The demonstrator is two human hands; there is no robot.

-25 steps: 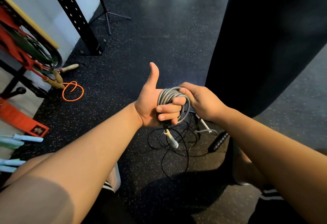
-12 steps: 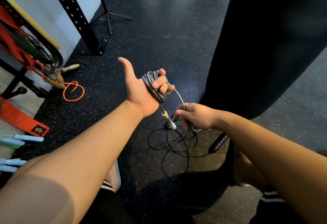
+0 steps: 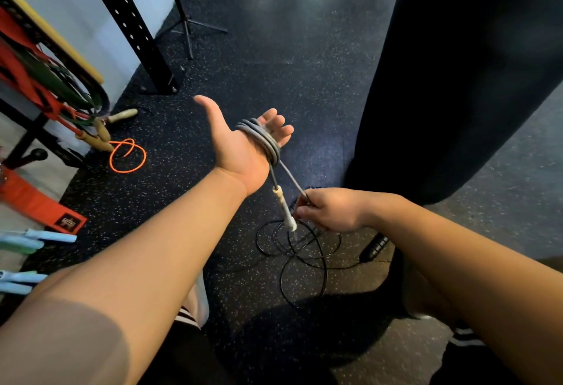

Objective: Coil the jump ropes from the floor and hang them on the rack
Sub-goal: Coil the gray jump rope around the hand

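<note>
The left hand [image 3: 240,147] is palm up, its grip spread apart, with a grey corded jump rope [image 3: 262,141] coiled around the palm and fingers. One pale handle [image 3: 285,211] dangles below the wrist. The right hand [image 3: 330,209] has its grip pinched on the rope's free strand. A thin black jump rope [image 3: 304,250] lies looped on the speckled rubber floor [image 3: 274,65] beneath.

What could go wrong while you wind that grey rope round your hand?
1. The left hand is held open, so the grey rope coils are only looped around it and might slide off.
2. The rope's handle dangles free and could swing into the black rope lying tangled on the floor below and snag.
3. The right hand pinches the rope with its fingertips; a slip could loosen the wrap.
</note>
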